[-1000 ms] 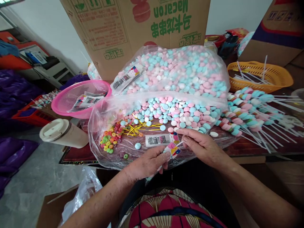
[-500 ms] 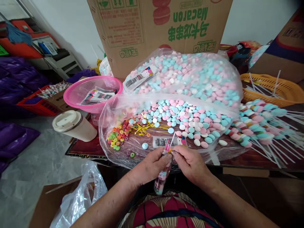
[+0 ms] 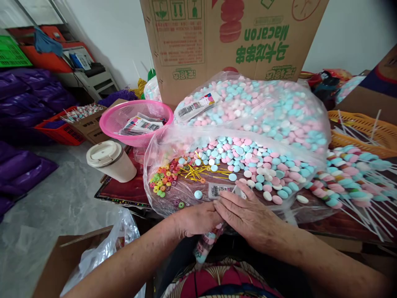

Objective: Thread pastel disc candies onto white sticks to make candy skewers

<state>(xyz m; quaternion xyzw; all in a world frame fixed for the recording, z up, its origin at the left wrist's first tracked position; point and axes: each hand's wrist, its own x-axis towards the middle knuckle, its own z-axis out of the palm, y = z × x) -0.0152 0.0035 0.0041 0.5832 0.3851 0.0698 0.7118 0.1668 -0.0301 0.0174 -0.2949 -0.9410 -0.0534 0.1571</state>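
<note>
My left hand [image 3: 200, 219] is closed around the neck of a candy skewer [image 3: 204, 245] in a clear printed bag. Its pink, blue and white candies hang below the fist, tilted down toward my lap. Over the top lies my right hand [image 3: 248, 215], its fingers bent across the left fist and around the stick. A bit of the white stick shows by the right fingers; the bag's neck is hidden under both hands. Just beyond them a flat printed bag [image 3: 217, 190] lies on the plastic. Gold twist ties [image 3: 197, 172] and a single blue candy [image 3: 197, 194] lie farther left.
Pink, blue and white candies spill from a large clear bag [image 3: 263, 107]. Ring candies [image 3: 164, 178] lie at left, near a lidded cup [image 3: 113, 163] and a pink basket [image 3: 107, 124]. Finished skewers [image 3: 350, 174] and a yellow basket [image 3: 384, 140] are at right; a carton [image 3: 176, 82] stands behind.
My right hand has gone from a fingertip pinch at the bag's neck to lying over the left hand. The left hand has turned over, knuckles up. The view has shifted left.
</note>
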